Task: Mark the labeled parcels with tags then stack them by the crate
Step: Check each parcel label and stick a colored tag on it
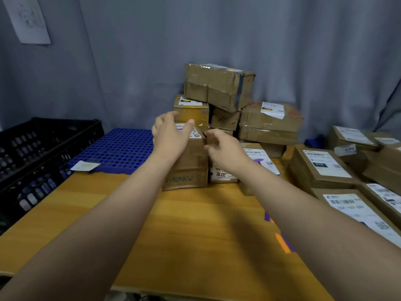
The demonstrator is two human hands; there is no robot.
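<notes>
A tall brown parcel (191, 168) with a white label on top stands on the yellow table (173, 224), at its far middle. My left hand (171, 135) lies over the parcel's top left, fingers spread and lightly bent; whether it touches the box I cannot tell. My right hand (223, 146) hovers at the parcel's right edge with fingers curled, holding nothing that I can see. A low parcel marked 3016 (223, 174) sits just right of it. Behind rises a pile of taped parcels (219, 88). A black crate (39, 148) stands at the left.
A blue perforated tray (121, 148) lies between the crate and the parcels, with a white slip (85, 165) at its front corner. Several labeled parcels (321, 166) crowd the right side of the table. A grey curtain hangs behind. A paper sheet (28, 18) is pinned at top left.
</notes>
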